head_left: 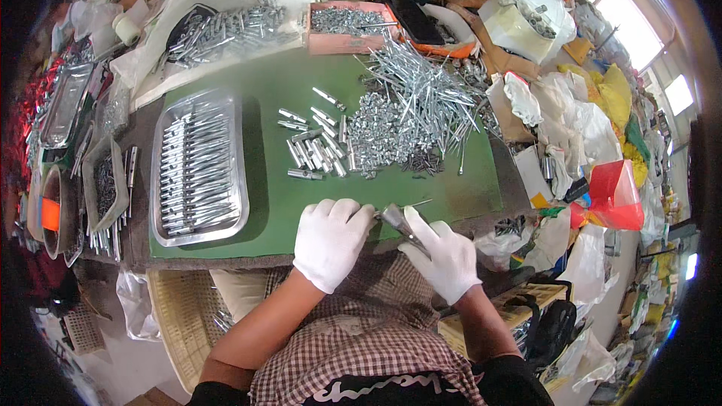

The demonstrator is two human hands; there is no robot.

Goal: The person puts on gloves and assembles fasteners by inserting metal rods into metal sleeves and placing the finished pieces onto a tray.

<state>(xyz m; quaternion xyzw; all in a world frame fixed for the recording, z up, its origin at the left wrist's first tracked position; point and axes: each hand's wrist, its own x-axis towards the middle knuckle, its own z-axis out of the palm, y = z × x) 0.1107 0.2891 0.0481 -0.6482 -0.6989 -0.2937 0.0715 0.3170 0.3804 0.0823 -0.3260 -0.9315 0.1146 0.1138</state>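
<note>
At six o'clock on the green worktop [286, 203], both white-gloved hands meet: the right hand [444, 256] pinches a small metal tool [397, 219], the left hand [331, 240] curls onto its tip, closed around a thin pin [418, 203]. Gloved fingers could slip, dropping the pin into the loose pile [406, 116] at twelve

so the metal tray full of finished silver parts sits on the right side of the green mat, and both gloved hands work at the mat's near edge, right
Not quite. The head view shows the shiny rectangular metal tray, filled with rows of silver parts, on the left side of the green mat, not the right. The rest holds: the white-gloved left hand and white-gloved right hand both work at the mat's near edge.
</note>
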